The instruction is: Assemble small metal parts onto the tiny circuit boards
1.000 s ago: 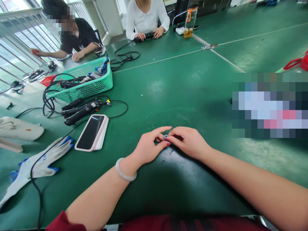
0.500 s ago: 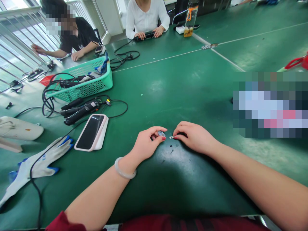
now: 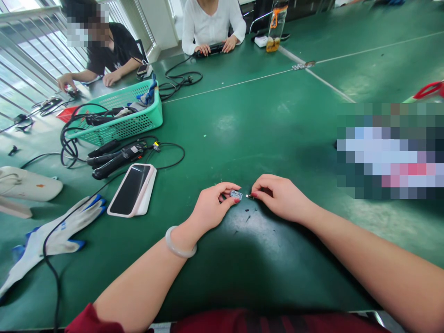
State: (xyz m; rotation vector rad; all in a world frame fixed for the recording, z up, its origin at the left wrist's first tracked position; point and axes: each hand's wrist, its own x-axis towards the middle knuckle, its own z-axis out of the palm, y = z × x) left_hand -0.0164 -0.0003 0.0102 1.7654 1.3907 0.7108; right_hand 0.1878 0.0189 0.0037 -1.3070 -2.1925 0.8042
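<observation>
Between the thumb and fingers of my left hand [image 3: 215, 202] is a small grey-blue flat piece with a patterned face [image 3: 236, 194]; its exact kind is too small to tell. My right hand [image 3: 277, 196] pinches a tiny piece with a light, shiny tip [image 3: 249, 196] that points toward the left hand. A narrow gap separates the two pieces. Just below them a small dark bit [image 3: 247, 210] lies on the green table [image 3: 222, 152], with a few thin dark specks around it.
On the left lie a phone [image 3: 132, 189], a white and blue glove [image 3: 65, 229], a black corded tool [image 3: 118, 159] and a green basket [image 3: 125, 129] of tools. Two people sit across the table. A bottle [image 3: 275, 27] stands at the back; a blurred-out patch covers the right side.
The piece in my left hand has turned, showing more of its face. My right hand has shifted slightly right with its tiny piece. The person at far left has lowered a hand.
</observation>
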